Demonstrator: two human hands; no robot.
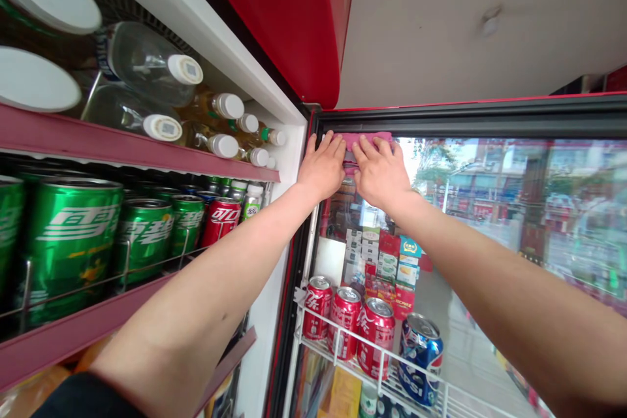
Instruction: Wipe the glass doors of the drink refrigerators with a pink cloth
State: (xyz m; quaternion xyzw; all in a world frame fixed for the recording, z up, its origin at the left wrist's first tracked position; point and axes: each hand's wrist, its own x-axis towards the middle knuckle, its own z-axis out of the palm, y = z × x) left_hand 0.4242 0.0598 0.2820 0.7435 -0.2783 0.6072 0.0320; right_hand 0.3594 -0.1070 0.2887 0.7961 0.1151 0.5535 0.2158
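A pink cloth (365,138) lies flat against the glass door (470,209) of a drinks fridge, at its upper corner by the hinge. My left hand (323,166) presses the cloth's left end with its fingers stretched out and lying flat. Over the right part, my right hand (379,166) holds the cloth against the glass, its fingers bent. Both hands are close together just under the black door frame (465,125). Part of the cloth is hidden beneath them.
Below the hands, a white wire door rack (337,339) carries red cola cans (375,336) and a blue Pepsi can (420,359). At left, fridge shelves hold green cans (73,235) and several white-capped bottles (151,72). A red fridge header (294,19) juts out above.
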